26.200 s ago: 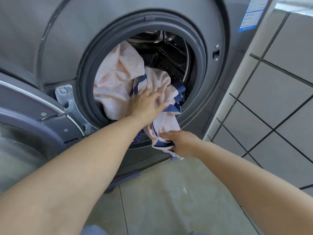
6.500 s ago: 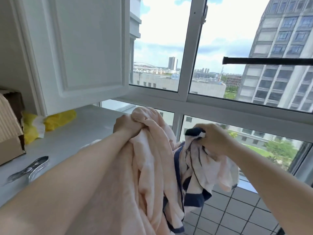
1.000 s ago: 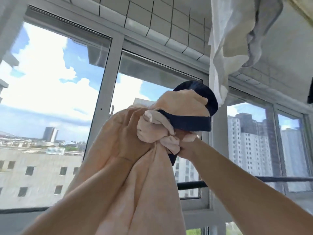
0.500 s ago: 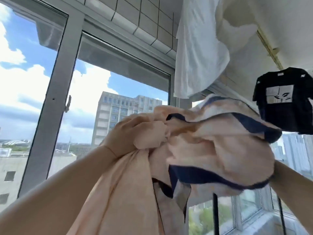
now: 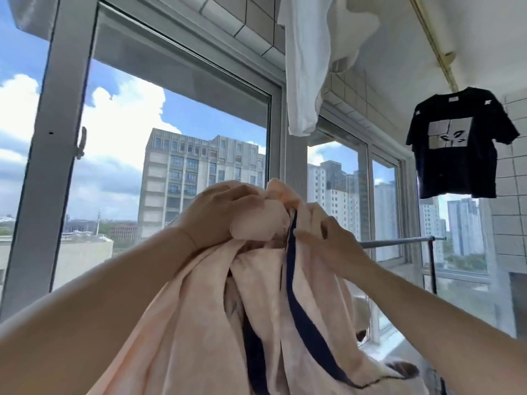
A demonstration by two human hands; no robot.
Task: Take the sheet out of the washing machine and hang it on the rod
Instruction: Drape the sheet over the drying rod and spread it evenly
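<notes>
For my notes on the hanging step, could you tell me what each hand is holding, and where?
Both hold the sheet: the left hand grips a bunched pink fold at the top, the right hand pinches beside its dark blue border.

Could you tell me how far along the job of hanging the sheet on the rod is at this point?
Done: the sheet is out of the machine and at the window. In hand: the left hand and right hand both grip it, bunched, at about the height of the rod behind. Left: whether any of it lies over the rod cannot be seen; it is not yet spread out.
</notes>
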